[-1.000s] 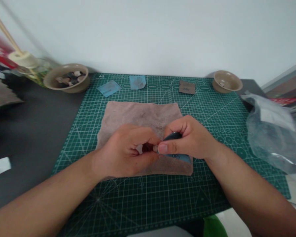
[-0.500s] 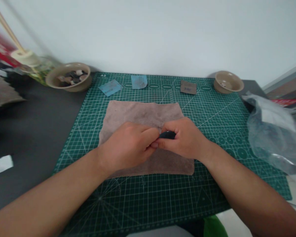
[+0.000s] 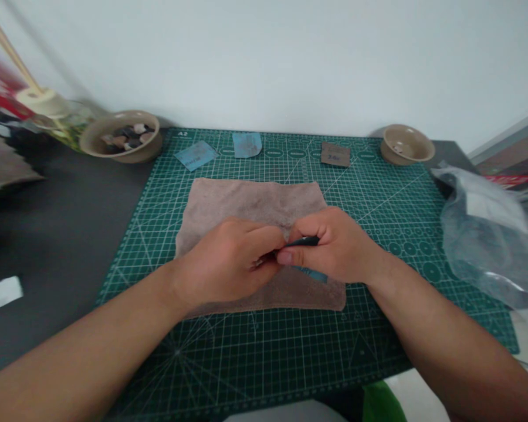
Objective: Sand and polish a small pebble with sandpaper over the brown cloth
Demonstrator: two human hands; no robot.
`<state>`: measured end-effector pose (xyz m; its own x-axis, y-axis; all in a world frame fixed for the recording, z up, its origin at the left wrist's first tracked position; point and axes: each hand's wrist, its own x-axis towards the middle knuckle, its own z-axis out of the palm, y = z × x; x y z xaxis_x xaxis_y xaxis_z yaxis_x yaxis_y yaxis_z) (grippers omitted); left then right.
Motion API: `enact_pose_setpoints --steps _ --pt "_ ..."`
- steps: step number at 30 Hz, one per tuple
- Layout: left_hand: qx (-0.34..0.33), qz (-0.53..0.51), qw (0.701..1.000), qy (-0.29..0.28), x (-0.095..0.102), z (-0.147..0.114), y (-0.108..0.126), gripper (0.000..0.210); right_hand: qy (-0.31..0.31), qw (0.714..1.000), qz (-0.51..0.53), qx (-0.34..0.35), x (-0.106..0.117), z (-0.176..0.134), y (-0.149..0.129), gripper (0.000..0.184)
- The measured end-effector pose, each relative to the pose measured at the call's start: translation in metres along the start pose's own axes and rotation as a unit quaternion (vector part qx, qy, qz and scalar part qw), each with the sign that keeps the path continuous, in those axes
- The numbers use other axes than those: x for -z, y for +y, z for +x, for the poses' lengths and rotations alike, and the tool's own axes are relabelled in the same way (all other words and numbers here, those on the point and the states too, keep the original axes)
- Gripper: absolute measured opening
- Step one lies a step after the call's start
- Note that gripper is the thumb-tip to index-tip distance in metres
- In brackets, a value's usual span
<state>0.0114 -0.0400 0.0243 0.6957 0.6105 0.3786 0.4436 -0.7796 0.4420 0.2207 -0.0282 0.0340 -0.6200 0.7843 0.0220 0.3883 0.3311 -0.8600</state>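
My right hand (image 3: 332, 246) pinches a folded piece of sandpaper (image 3: 303, 241), its dark side showing above the thumb and a blue printed side peeking out below. Fingertips of both hands meet over the middle of a brownish-pink cloth (image 3: 246, 199). My left hand (image 3: 233, 258) is closed, its thumb and index finger pressed against the sandpaper's left end; whatever lies inside its fingers is hidden. The cloth is spread flat on a green cutting mat (image 3: 229, 363) beneath both hands.
Two blue sandpaper pieces (image 3: 196, 155) and a brown one (image 3: 335, 154) lie along the mat's back. A bowl of stones (image 3: 121, 153) stands back left, a smaller bowl (image 3: 407, 153) back right. At right rests a clear plastic bag (image 3: 484, 246); a reed diffuser (image 3: 44, 102) is far left.
My right hand's grip has shifted slightly, and a blue edge of the sandpaper now shows below its thumb. The left fingers have parted a little at the thumb.
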Motion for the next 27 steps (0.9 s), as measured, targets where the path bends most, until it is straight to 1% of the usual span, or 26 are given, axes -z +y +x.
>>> enact_pose_setpoints --steps 3,6,9,12,15,18,22,24,27 --pt "-0.002 -0.072 0.997 0.034 0.0029 0.0005 0.0018 0.016 0.003 0.992 0.123 0.000 0.0021 -0.0016 -0.0019 0.035" --pt "-0.001 -0.134 0.989 0.063 0.0066 0.0009 0.0041 0.011 -0.005 0.967 0.253 -0.017 0.0014 -0.0020 -0.0030 0.033" --pt "0.002 -0.157 0.984 0.087 0.0083 0.0007 0.0055 0.011 -0.012 0.939 0.344 -0.022 0.0003 -0.0022 -0.0032 0.030" --pt "0.005 -0.156 0.982 0.108 0.0066 -0.0001 0.0050 0.014 -0.021 0.914 0.406 -0.020 0.0011 -0.0036 -0.0025 0.027" --pt "0.007 -0.153 0.981 0.120 0.0039 -0.0015 0.0035 0.017 -0.006 0.897 0.443 -0.008 0.0032 -0.0051 -0.0014 0.027" --pt "0.000 -0.149 0.982 0.116 0.0032 -0.0024 0.0029 0.018 0.013 0.888 0.460 0.002 0.0046 -0.0052 -0.0006 0.029" --pt "-0.004 -0.145 0.985 0.090 0.0057 -0.0021 0.0045 0.015 0.002 0.888 0.459 -0.005 0.0045 -0.0051 0.0004 0.029" --pt "0.004 -0.147 0.987 0.069 0.0067 -0.0016 0.0053 0.013 -0.008 0.891 0.453 -0.012 0.0042 -0.0057 0.0012 0.027" --pt "-0.003 -0.155 0.986 0.060 0.0069 -0.0010 0.0054 0.010 -0.014 0.897 0.441 -0.013 0.0038 -0.0067 0.0024 0.023"
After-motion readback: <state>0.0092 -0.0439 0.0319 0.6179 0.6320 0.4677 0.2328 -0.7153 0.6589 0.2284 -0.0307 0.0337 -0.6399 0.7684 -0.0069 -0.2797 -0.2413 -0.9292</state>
